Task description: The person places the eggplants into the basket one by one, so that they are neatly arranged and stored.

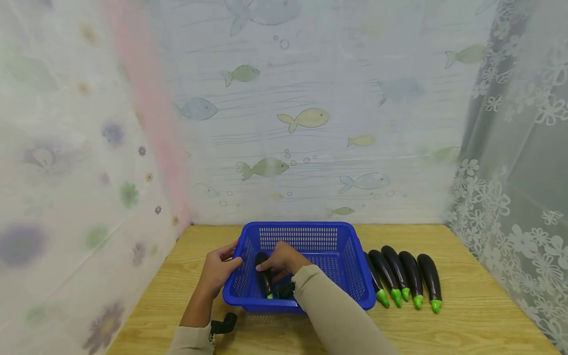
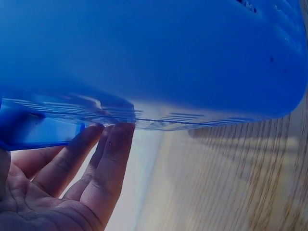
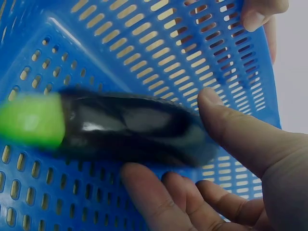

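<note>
Beige R sleeve (image 1: 343, 313) nearest; R hand (image 1: 282, 259) pinches eggplant (image 1: 265, 280) at left inside basket (image 1: 298, 224); L hand (image 1: 217, 270) pinches basket's left edge. Prob. placing step; next move calls for letting go.

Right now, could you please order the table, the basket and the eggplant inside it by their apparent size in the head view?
1. Table
2. Basket
3. Eggplant, partly covered by the right hand

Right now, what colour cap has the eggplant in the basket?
Bright green; the cap shows best in the right wrist view.
</note>
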`<state>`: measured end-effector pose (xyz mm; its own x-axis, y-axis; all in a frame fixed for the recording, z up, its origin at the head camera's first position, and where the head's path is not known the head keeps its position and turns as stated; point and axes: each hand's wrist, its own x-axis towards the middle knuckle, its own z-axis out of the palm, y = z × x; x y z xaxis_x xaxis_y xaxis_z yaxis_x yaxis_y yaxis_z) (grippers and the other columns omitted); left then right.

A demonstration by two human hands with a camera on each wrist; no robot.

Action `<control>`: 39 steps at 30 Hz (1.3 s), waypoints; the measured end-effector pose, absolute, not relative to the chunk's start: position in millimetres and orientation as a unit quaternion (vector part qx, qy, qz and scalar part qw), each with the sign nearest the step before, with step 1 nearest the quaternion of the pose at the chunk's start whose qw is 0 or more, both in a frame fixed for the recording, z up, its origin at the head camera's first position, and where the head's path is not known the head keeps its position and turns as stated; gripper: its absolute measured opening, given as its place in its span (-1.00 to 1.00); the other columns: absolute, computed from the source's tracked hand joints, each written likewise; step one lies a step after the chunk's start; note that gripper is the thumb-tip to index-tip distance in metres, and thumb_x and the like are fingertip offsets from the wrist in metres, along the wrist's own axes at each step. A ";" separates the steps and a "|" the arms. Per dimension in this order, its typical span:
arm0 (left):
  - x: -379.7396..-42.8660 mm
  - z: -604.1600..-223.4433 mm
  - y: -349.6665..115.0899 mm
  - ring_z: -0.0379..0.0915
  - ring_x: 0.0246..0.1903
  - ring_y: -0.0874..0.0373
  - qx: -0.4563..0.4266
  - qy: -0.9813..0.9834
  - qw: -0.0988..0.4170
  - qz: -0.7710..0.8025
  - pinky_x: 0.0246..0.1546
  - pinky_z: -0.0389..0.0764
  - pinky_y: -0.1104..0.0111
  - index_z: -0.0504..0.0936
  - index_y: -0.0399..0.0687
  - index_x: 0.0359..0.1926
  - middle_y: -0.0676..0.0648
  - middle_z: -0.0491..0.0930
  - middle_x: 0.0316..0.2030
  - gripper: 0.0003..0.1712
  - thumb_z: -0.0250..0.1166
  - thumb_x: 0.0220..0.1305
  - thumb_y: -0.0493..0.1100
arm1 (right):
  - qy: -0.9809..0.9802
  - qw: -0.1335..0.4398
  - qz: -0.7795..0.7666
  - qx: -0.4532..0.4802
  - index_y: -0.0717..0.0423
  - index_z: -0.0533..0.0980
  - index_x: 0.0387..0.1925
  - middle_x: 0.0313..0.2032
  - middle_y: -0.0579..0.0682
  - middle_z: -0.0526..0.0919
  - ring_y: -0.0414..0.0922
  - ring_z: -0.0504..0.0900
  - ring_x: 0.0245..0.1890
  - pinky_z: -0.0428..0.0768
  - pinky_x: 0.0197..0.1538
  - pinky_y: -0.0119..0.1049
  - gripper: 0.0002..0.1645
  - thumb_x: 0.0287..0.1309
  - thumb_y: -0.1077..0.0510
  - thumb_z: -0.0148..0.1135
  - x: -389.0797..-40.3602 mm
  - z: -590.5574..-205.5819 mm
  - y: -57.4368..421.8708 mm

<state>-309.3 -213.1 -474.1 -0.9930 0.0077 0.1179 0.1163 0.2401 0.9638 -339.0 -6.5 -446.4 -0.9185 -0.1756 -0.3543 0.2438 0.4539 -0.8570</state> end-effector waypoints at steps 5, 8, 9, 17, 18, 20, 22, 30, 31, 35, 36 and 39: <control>-309.2 -474.0 -213.3 0.63 0.16 -0.26 -0.036 -0.789 0.048 -0.611 0.00 0.73 -0.01 0.47 -0.13 0.45 -0.34 0.61 0.22 -0.31 0.35 0.29 -0.25 | 0.822 0.198 -0.534 0.018 0.42 0.35 0.24 -0.05 0.31 0.66 0.19 0.74 -0.09 0.79 -0.35 -0.06 -0.14 -0.03 0.28 0.62 -337.6 -445.2 -5.5; -309.4 -473.9 -213.8 0.63 0.16 -0.26 -0.038 -0.791 0.049 -0.609 0.01 0.72 -0.01 0.47 -0.14 0.45 -0.34 0.61 0.23 -0.31 0.36 0.29 -0.25 | 0.824 0.196 -0.532 0.017 0.42 0.41 0.19 -0.06 0.29 0.67 0.19 0.75 -0.09 0.79 -0.35 -0.07 -0.20 -0.03 0.27 0.63 -337.6 -444.3 -5.1; -309.6 -473.8 -213.9 0.63 0.17 -0.26 -0.039 -0.791 0.049 -0.608 0.01 0.72 -0.01 0.47 -0.14 0.45 -0.34 0.61 0.23 -0.31 0.36 0.30 -0.25 | 0.824 0.196 -0.532 0.015 0.42 0.42 0.16 -0.07 0.29 0.68 0.19 0.75 -0.09 0.79 -0.35 -0.06 -0.24 -0.03 0.27 0.62 -337.3 -443.8 -4.8; -311.9 -474.0 -214.4 0.61 0.18 -0.28 -0.045 -0.788 0.050 -0.612 0.03 0.71 -0.03 0.44 -0.18 0.45 -0.38 0.57 0.26 -0.30 0.37 0.31 -0.24 | 0.824 0.182 -0.536 0.017 0.45 0.46 0.11 -0.04 0.36 0.66 0.27 0.73 -0.06 0.79 -0.36 -0.02 -0.31 -0.01 0.29 0.60 -338.0 -437.7 -0.4; -312.2 -473.7 -214.3 0.61 0.18 -0.29 -0.046 -0.789 0.051 -0.611 0.02 0.71 -0.03 0.44 -0.19 0.46 -0.38 0.57 0.26 -0.30 0.37 0.31 -0.24 | 0.825 0.178 -0.536 0.016 0.45 0.45 0.12 -0.03 0.36 0.65 0.27 0.73 -0.05 0.79 -0.36 -0.02 -0.30 -0.01 0.29 0.60 -337.9 -435.8 0.3; -312.3 -473.0 -214.2 0.61 0.18 -0.28 -0.046 -0.789 0.052 -0.610 0.02 0.71 -0.03 0.45 -0.17 0.45 -0.37 0.57 0.26 -0.30 0.37 0.30 -0.24 | 0.827 0.173 -0.535 0.014 0.45 0.45 0.13 -0.02 0.35 0.64 0.27 0.72 -0.05 0.79 -0.35 -0.01 -0.29 -0.01 0.28 0.60 -337.6 -432.2 1.6; -312.3 -472.4 -213.9 0.61 0.18 -0.27 -0.046 -0.792 0.054 -0.606 0.02 0.72 -0.02 0.45 -0.16 0.45 -0.36 0.58 0.26 -0.30 0.37 0.30 -0.23 | 0.830 0.171 -0.530 0.011 0.43 0.46 0.11 -0.02 0.33 0.63 0.25 0.72 -0.05 0.79 -0.32 0.00 -0.31 -0.01 0.27 0.61 -336.9 -428.7 2.6; -311.0 -472.7 -212.4 0.61 0.18 -0.29 -0.050 -0.797 0.057 -0.599 0.03 0.71 -0.03 0.46 -0.18 0.44 -0.38 0.58 0.25 -0.32 0.36 0.31 -0.24 | 0.834 0.169 -0.525 -0.013 0.48 0.43 0.26 0.07 0.33 0.60 0.20 0.71 -0.03 0.80 -0.25 0.01 -0.18 0.03 0.21 0.60 -332.3 -419.3 8.8; -311.1 -473.1 -212.5 0.61 0.18 -0.29 -0.049 -0.798 0.058 -0.598 0.03 0.72 -0.03 0.46 -0.18 0.44 -0.38 0.58 0.25 -0.31 0.37 0.30 -0.24 | 0.834 0.167 -0.525 -0.016 0.48 0.41 0.27 0.09 0.33 0.58 0.20 0.70 -0.03 0.80 -0.25 0.00 -0.16 0.03 0.21 0.60 -331.8 -418.3 10.8; -312.4 -474.1 -212.8 0.61 0.19 -0.28 -0.044 -0.800 0.057 -0.596 0.06 0.70 -0.04 0.46 -0.18 0.45 -0.37 0.59 0.24 -0.30 0.37 0.30 -0.23 | 0.836 0.163 -0.524 -0.030 0.47 0.37 0.31 0.13 0.35 0.54 0.23 0.68 0.01 0.80 -0.23 0.01 -0.12 0.05 0.20 0.59 -330.2 -414.0 20.1; -313.0 -474.8 -213.0 0.60 0.19 -0.28 -0.043 -0.801 0.057 -0.595 0.07 0.70 -0.04 0.45 -0.18 0.45 -0.38 0.59 0.25 -0.30 0.37 0.30 -0.23 | 0.836 0.161 -0.524 -0.035 0.46 0.37 0.32 0.13 0.35 0.54 0.23 0.68 0.02 0.80 -0.23 0.01 -0.11 0.05 0.19 0.59 -330.0 -412.7 22.7; -313.4 -475.9 -213.8 0.61 0.19 -0.27 -0.036 -0.803 0.055 -0.592 0.07 0.71 -0.02 0.44 -0.19 0.45 -0.38 0.59 0.23 -0.30 0.36 0.31 -0.25 | 0.835 0.158 -0.525 -0.046 0.46 0.36 0.33 0.16 0.38 0.52 0.27 0.68 0.05 0.80 -0.24 -0.01 -0.10 0.07 0.17 0.58 -330.4 -408.9 30.7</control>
